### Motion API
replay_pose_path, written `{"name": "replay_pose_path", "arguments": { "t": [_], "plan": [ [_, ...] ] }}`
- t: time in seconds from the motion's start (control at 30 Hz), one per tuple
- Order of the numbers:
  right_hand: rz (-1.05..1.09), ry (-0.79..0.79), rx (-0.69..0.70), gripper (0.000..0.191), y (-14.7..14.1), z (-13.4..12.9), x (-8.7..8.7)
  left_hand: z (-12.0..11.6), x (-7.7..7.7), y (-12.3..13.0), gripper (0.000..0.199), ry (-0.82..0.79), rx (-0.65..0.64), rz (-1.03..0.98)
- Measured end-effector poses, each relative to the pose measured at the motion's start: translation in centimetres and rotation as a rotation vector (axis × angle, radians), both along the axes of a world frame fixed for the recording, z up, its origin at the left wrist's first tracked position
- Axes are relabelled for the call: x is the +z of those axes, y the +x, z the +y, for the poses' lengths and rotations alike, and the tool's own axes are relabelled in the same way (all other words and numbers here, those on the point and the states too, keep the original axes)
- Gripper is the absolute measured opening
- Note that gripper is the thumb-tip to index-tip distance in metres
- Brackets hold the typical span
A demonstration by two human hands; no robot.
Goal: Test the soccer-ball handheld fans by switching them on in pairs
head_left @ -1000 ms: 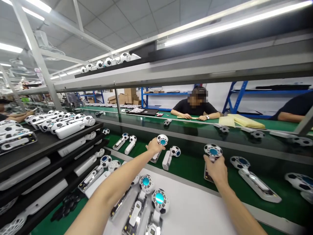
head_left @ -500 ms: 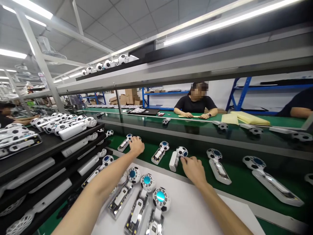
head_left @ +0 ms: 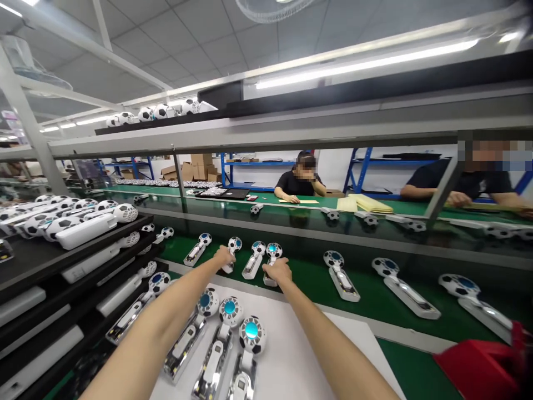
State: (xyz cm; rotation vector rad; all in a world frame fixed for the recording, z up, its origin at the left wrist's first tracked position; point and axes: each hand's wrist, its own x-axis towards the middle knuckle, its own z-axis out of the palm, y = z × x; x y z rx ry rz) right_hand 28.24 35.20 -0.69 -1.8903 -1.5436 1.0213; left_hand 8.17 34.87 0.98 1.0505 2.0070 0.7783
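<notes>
Several handheld devices with round soccer-ball-patterned heads lie on the green belt. My left hand (head_left: 225,256) is closed round the white handle of one soccer-ball device (head_left: 235,244), whose head points away from me. To its right, my right hand (head_left: 280,271) grips the handle of another device (head_left: 273,249), its blue centre lit. Between the hands lies a third device (head_left: 254,261), untouched. Nearer me, on a white sheet (head_left: 287,344), rest several open-handled devices (head_left: 216,347) with clear casings and blue centres. My fingertips are partly hidden.
Stacked black trays (head_left: 95,244) of white devices stand at left. More devices (head_left: 341,278) lie along the belt to the right. A red object (head_left: 478,361) sits at lower right. Across the line, two people sit by yellow sheets (head_left: 362,203). A metal shelf beam (head_left: 300,125) crosses overhead.
My view has turned right. My right hand has moved left along the belt and now grips a device with a lit centre. My left hand now holds a device's handle.
</notes>
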Motion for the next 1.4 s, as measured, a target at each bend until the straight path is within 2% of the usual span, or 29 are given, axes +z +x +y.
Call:
{"name": "replay_pose_path", "arguments": {
  "t": [0.1,0.17,0.27,0.33,0.47,0.53,0.6,0.67,0.73,0.93,1.13,1.27,1.4],
  "plan": [
    [0.284,-0.113,-0.011,0.03,1.1,0.5,1.1,-0.8,1.2,1.5,0.029,0.027,-0.047,-0.286],
    [0.473,-0.13,-0.003,0.027,2.4,0.3,1.9,-1.8,2.2,2.6,0.027,0.112,-0.094,-0.469],
    [0.709,-0.05,0.006,0.021,4.3,-0.9,3.6,-4.1,4.4,4.2,0.018,0.32,-0.167,-0.703],
    [0.834,0.043,0.03,0.017,5.5,-2.2,5.3,-6.1,6.2,5.3,0.021,0.462,-0.227,-0.829],
    [0.989,0.222,0.138,0.055,7.3,-6.1,9.3,-10.1,9.3,7.6,0.043,0.654,-0.354,-0.972],
    [1.034,0.303,0.213,0.075,7.8,-8.2,10.9,-11.8,10.4,8.6,0.056,0.747,-0.419,-0.994],
    [1.053,0.367,0.294,0.085,8.2,-10.1,12.1,-13.3,11.1,9.4,0.068,0.823,-0.477,-0.998],
    [1.036,0.428,0.347,0.087,8.4,-11.6,12.7,-14.4,11.6,9.8,0.074,0.853,-0.52,-0.992],
    [1.007,0.488,0.376,0.086,8.5,-12.5,13.1,-15.1,11.9,9.9,0.073,0.862,-0.565,-0.991],
    [0.972,0.616,0.436,0.08,8.7,-13.6,13.4,-15.9,12.2,9.8,0.068,0.907,-0.634,-1.015],
    [0.923,0.671,0.525,0.078,9.0,-13.6,13.2,-16.2,12.4,10.0,0.072,0.895,-0.673,-1.029],
    [0.912,0.66,0.52,0.084,9.0,-13.8,13.4,-16.4,12.6,10.0,0.082,0.846,-0.694,-1.073],
    [0.927,0.626,0.586,0.087,8.8,-13.9,13.7,-16.5,12.7,9.9,0.089,0.845,-0.701,-1.112]
  ]
}}
